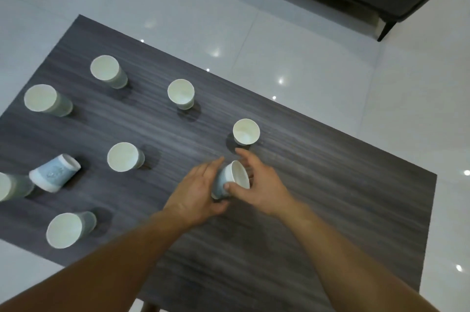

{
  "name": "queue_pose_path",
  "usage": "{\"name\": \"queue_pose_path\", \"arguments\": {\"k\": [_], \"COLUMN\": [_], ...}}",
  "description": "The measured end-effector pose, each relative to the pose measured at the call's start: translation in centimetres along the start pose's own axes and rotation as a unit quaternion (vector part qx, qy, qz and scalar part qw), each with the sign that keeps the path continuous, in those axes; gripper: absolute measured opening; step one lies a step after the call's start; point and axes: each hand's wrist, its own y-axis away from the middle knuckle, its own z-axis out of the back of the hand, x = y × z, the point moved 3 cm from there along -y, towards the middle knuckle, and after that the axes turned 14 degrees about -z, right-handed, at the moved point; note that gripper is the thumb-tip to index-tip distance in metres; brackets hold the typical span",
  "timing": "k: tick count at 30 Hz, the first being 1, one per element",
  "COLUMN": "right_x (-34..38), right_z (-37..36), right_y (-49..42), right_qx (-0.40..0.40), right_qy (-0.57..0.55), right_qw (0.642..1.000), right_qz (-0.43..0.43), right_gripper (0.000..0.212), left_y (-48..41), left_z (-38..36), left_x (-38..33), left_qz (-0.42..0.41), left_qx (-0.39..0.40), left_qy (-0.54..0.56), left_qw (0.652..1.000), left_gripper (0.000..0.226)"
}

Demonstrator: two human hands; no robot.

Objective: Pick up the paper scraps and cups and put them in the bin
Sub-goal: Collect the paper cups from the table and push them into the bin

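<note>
I'm at the pick-up step: my right hand [256, 184] grips a tilted pale-blue paper cup [229, 180] near the middle of the dark wood-grain tabletop [318, 210], with my left hand [198, 192] flat-fingered against it, apparently steadying. Next I lift it and find the bin, which is out of view.

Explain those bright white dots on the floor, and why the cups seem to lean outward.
Head view: the dots are glare, probably lamps mirrored in the glossy floor; the wide-angle lens splays upright cups like the front-left cup; left hand, right hand and the tilted cup look slightly blurred.
</note>
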Motion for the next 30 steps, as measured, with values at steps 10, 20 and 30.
{"name": "queue_pose_path", "arguments": {"k": [10,20,30], "right_x": [3.6,3.0,6.8], "right_z": [2.4,-2.1,0.5], "right_y": [-5.9,-6.4,5.1], "right_qx": [-0.239,-0.106,-0.192], "right_qy": [0.175,0.31,0.216], "right_qw": [0.952,0.941,0.954], "right_qz": [0.078,-0.081,-0.081], "right_gripper": [0.086,0.056,0.06], "left_y": [4.2,7.1,6.7], "left_z": [1.3,4.5,11.2], "left_x": [5.0,4.1,-2.3], "left_qz": [0.084,0.095,0.011], "left_qx": [-0.129,-0.141,-0.15], "left_qy": [0.069,0.056,0.01], "left_qw": [0.986,0.984,0.989], "left_gripper": [0.068,0.09,0.075]}}
